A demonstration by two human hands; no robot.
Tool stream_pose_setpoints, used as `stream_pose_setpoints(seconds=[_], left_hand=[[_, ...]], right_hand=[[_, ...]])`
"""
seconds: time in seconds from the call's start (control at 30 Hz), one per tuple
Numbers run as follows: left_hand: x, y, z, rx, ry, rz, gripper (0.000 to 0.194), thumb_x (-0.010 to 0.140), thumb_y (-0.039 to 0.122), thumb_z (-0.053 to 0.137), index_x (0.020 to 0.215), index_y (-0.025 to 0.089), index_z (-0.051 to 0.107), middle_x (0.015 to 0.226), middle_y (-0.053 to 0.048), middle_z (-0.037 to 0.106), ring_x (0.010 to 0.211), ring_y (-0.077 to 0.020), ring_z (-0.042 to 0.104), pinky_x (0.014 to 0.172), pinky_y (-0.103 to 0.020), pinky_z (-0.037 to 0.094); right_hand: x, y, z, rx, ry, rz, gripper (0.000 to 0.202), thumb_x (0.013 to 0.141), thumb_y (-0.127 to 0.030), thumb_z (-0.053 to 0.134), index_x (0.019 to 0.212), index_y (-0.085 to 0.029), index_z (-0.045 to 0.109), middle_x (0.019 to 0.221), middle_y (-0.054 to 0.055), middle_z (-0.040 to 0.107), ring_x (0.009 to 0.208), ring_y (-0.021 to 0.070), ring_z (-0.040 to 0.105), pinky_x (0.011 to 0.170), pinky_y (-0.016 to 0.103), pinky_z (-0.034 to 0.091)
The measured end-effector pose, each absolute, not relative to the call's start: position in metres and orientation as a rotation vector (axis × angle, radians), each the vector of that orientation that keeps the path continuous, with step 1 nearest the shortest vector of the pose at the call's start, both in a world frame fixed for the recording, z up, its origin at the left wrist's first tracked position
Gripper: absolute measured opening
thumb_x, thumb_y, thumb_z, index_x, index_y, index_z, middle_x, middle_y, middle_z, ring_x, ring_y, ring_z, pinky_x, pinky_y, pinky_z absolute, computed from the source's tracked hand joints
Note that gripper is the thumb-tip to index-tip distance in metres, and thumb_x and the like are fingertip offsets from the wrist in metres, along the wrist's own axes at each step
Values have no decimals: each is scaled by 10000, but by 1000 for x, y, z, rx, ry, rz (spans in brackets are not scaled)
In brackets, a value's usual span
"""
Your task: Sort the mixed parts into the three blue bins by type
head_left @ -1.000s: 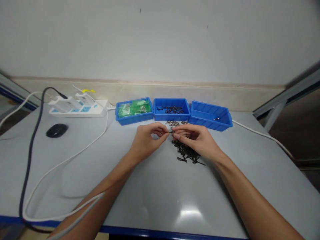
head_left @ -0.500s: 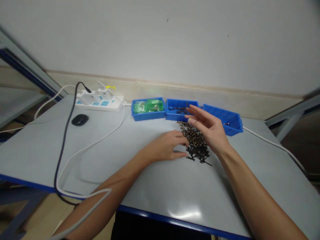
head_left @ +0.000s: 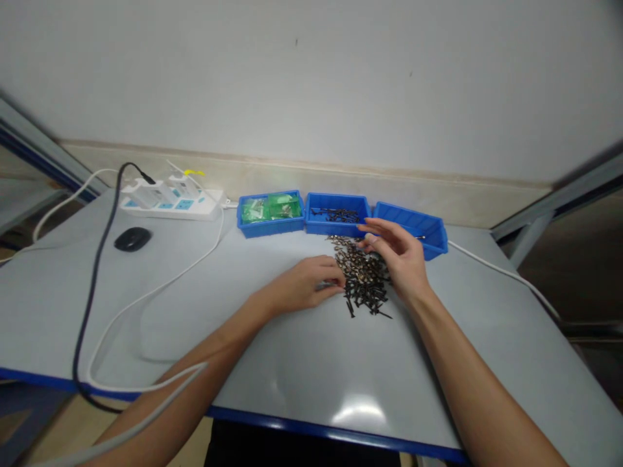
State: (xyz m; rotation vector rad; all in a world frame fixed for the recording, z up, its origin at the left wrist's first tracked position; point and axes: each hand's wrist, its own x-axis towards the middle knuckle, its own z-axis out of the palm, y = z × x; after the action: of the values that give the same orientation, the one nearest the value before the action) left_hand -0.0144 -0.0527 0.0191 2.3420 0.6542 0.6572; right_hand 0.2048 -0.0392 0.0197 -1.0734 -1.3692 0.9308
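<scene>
the screws [head_left: 366,280] lay at your left hand's [head_left: 311,283] three o'clock, its grip unclear; your right hand's [head_left: 403,259] eight, fingers parted.

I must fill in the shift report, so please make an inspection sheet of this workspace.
Surface: grey table, glare near front
Things: screw pile; left tray, green packets; middle tray, dark screws; right tray, small piece
Clutter: black mouse, power strip at left
Hands: left hand at pile's left edge; right hand over right side; grips unclear
Cables: black cable crosses front edge; white cable over left arm
Surroundings: wall behind
</scene>
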Motion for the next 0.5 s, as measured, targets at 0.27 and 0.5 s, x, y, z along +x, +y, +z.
stream_pose_setpoints(seconds=[0.27,0.5], left_hand=[[-32,-35,29,2053,817,932,117,922,261,673,882,160,716,845,-45,708,777,-142,618,723,-257,492],[-31,-36,28,2023,820,877,122,908,267,676,881,160,728,832,-47,726,760,-146,637,698,-248,489]], right_hand=[[203,-47,31,-1111,-1509,1143,268,814,-429,787,974,-214,781,895,64,795,796,205,749,781,363,611],[199,-52,32,-1030,-1541,1486,290,749,-402,854,964,-212,807,802,55,797,782,207,768,775,343,621]])
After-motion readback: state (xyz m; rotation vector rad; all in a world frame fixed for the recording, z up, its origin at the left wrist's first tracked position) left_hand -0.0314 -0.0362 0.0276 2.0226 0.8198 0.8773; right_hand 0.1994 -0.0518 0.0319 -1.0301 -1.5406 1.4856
